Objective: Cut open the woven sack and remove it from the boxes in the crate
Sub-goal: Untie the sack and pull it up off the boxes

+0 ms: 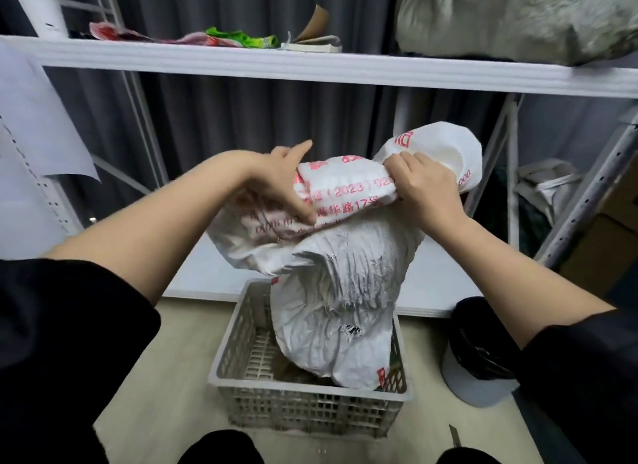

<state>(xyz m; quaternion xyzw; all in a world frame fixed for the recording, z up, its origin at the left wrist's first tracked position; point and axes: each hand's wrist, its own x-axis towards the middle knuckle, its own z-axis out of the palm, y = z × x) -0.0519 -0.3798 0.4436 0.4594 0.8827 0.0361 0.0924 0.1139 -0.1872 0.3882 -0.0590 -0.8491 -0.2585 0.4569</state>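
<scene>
A white woven sack (338,291) with red print hangs crumpled above a grey plastic crate (238,377) on the floor; its lower end still dips into the crate. My left hand (279,184) pinches the sack's upper folds on the left. My right hand (424,191) grips the bunched top on the right. The sack has a small torn hole low down. A brown shape shows in the crate under the sack; I cannot tell whether it is a box.
A white metal shelf (310,66) crosses above, with wrappers, a booklet and a big bag on it. A bin with a black liner (480,353) stands right of the crate. A small knife (454,436) lies on the floor at lower right. Grey curtain behind.
</scene>
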